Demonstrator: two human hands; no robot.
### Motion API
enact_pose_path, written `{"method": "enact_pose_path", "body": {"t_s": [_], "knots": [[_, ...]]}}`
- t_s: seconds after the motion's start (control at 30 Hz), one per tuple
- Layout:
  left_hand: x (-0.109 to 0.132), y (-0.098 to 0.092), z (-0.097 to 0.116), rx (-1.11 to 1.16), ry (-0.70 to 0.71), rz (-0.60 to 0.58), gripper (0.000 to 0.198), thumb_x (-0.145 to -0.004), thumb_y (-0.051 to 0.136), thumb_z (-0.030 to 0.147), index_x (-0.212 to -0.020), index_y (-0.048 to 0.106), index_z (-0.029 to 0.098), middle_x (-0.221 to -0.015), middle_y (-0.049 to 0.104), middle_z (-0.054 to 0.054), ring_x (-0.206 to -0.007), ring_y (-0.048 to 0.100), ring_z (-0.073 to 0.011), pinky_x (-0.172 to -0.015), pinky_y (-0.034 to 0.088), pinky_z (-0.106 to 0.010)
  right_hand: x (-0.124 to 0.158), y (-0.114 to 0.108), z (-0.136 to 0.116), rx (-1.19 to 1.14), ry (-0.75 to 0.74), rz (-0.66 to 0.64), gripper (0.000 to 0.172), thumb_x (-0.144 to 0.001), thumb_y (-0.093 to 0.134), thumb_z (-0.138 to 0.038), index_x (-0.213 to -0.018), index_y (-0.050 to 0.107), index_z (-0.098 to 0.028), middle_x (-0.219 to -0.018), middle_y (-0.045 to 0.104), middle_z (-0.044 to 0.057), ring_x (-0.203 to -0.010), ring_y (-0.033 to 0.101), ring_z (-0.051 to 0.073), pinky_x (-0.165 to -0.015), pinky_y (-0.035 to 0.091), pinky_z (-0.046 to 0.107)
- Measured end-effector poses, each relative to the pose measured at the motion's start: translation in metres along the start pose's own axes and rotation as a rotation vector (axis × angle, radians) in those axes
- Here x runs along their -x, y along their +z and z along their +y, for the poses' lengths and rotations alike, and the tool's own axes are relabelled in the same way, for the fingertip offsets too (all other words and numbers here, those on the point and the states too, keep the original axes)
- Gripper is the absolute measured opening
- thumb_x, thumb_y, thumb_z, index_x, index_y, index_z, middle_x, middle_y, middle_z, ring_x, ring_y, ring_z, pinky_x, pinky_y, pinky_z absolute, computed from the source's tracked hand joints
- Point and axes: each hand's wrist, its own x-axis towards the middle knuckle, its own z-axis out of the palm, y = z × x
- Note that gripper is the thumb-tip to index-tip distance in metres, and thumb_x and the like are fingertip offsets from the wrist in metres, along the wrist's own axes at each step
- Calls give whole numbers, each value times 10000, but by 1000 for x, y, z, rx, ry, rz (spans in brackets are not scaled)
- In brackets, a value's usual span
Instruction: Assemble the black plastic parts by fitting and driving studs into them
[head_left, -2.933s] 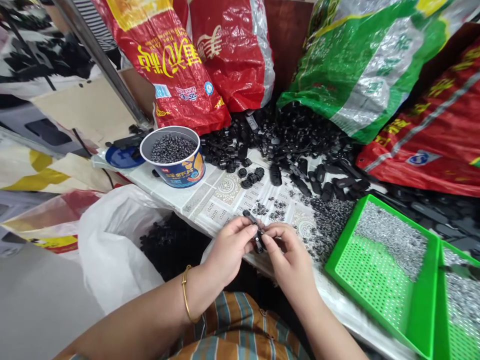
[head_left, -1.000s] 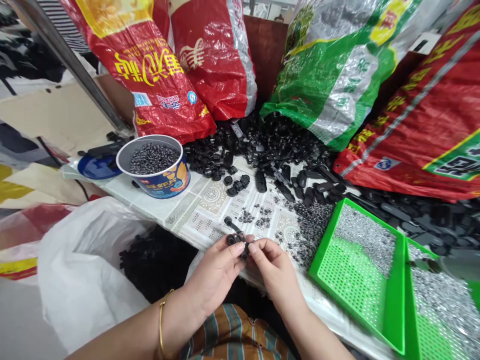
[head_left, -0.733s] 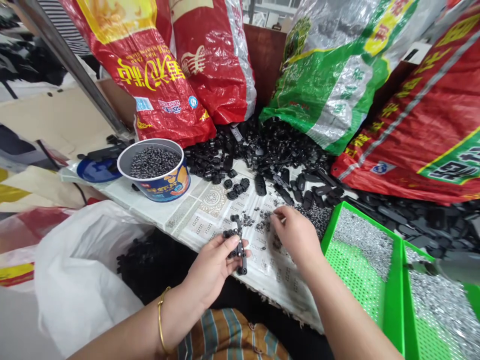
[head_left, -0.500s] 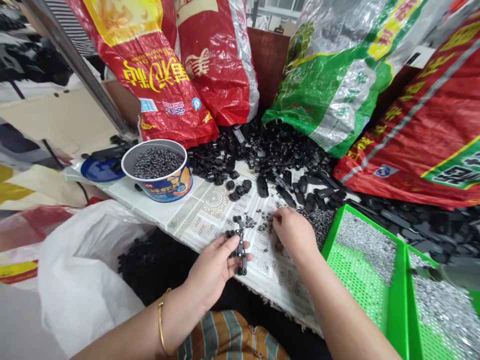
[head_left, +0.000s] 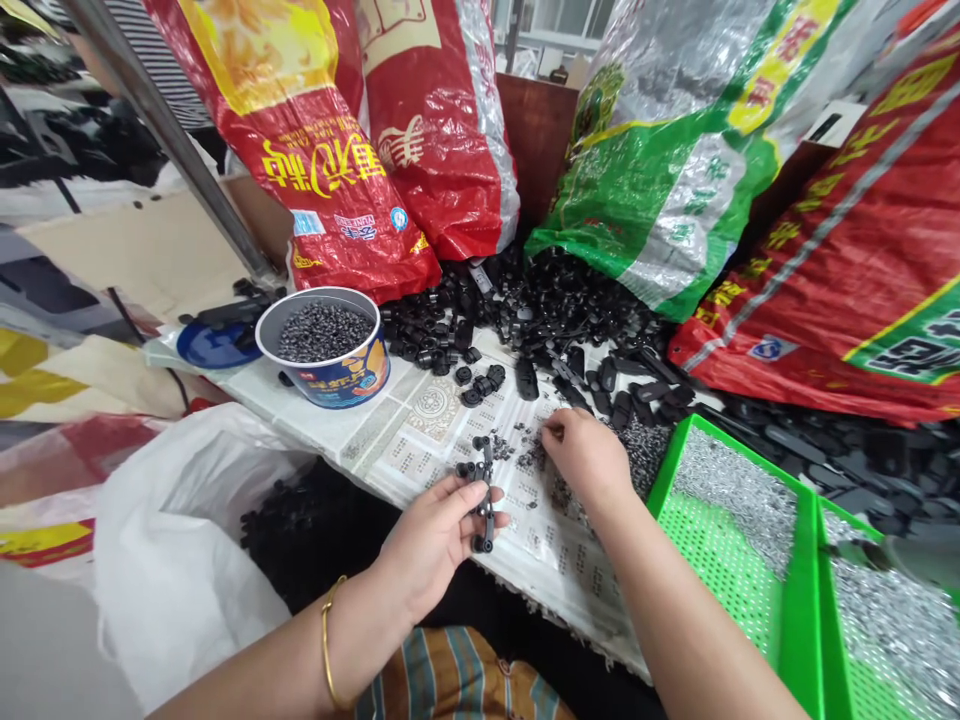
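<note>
Assembly (head_left: 488, 478) of black plastic, with slim arms and round ends, is held in my left hand (head_left: 427, 540), gripped between thumb and fingers near the front edge of the worktop (head_left: 574, 560); my thumb covers its middle, so how the arms join there is hidden. My right hand (head_left: 592, 460) is bent down, fingers curled in at the scattered small black parts (head_left: 527, 448). Its fingertips are out of my sight, and I cannot tell whether they have closed on anything. Beyond lies a heap of black pieces (head_left: 562, 305), too tangled to sort by eye. To the right, a green perforated tray (head_left: 712, 555) holds silvery bits; the second green tray (head_left: 859, 665) is cut off, with something blurred across it. The printed blue tub (head_left: 337, 385) brims with tiny dark grains. Past it, the green sack (head_left: 645, 215) loses its top at the frame's edge.
</note>
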Motion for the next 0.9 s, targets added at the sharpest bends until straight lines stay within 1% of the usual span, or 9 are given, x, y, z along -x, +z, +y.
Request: {"method": "enact_pose_path", "body": {"t_s": [0.1, 0.2, 0.3, 0.43, 0.57, 0.67, 0.77, 0.83, 0.9], "knots": [[-2, 1, 1, -11, 2, -17, 153, -731, 633, 208, -806, 512, 151, -894, 640, -67, -743, 639, -166, -690, 455, -266, 20, -8, -4, -121, -52, 52, 99, -776, 517, -261, -800, 600, -212, -776, 657, 13, -658, 604, 152, -580, 399, 250], [-6, 3, -1, -23, 32, -78, 163, -731, 630, 192, -852, 533, 139, -905, 631, -68, -743, 618, -148, -698, 436, -269, 48, -13, -11, -287, -301, 128, 62, -791, 533, -222, -787, 593, -211, -746, 649, -6, -643, 598, 113, -597, 431, 214], [-9, 5, -5, -36, 86, -142, 187, -723, 638, 182, -878, 545, 133, -844, 614, -42, -706, 574, -109, -669, 408, -245, 68, -12, -15, -346, -542, 184, 107, -823, 505, -173, -854, 603, -201, -835, 649, 29, -752, 603, 116, -664, 456, 208], [-6, 8, -8, -84, 138, -123, 166, -712, 628, 171, -846, 538, 131, -742, 573, -8, -643, 513, -88, -604, 366, -231, 78, -7, -17, -477, -586, 184, 127, -819, 512, -138, -855, 613, -208, -834, 651, 33, -767, 606, 112, -683, 474, 212], [-1, 10, -9, -159, 182, -81, 147, -677, 614, 142, -797, 531, 129, -698, 555, 0, -623, 490, -95, -589, 354, -241, 83, -2, -21, -710, -428, 107, 104, -797, 543, -155, -800, 626, -217, -799, 653, 23, -762, 614, 122, -692, 480, 237], [-3, 8, -13, -230, 233, -28, 144, -665, 614, 138, -790, 542, 129, -729, 570, -8, -660, 499, -102, -630, 372, -250, 90, 0, -26, -920, -105, -45, 68, -774, 581, -260, -795, 617, -207, -739, 660, 22, -686, 616, 143, -660, 478, 269], [-6, 6, -17, -292, 291, 24, 144, -674, 618, 147, -805, 557, 137, -784, 585, -17, -709, 509, -106, -687, 387, -260, 95, 0, -31, -1100, 170, -204, 186, -728, 618, -366, -766, 606, -184, -688, 657, 28, -625, 595, 148, -612, 460, 270], [-6, 5, -17, -300, 280, 16, 122, -688, 618, 165, -790, 553, 144, -760, 580, -11, -698, 512, -103, -679, 388, -256, 95, 0, -33, -1218, 258, -262, 225, -703, 636, -392, -733, 599, -173, -670, 653, 29, -614, 580, 140, -606, 445, 262], [-5, 4, -15, -266, 201, -32, 113, -714, 608, 205, -791, 542, 154, -731, 573, -7, -669, 518, -104, -645, 387, -253, 94, -1, -33, -1341, 326, -312, 239, -694, 643, -399, -701, 586, -166, -633, 643, 21, -581, 558, 122, -592, 429, 248]]}}
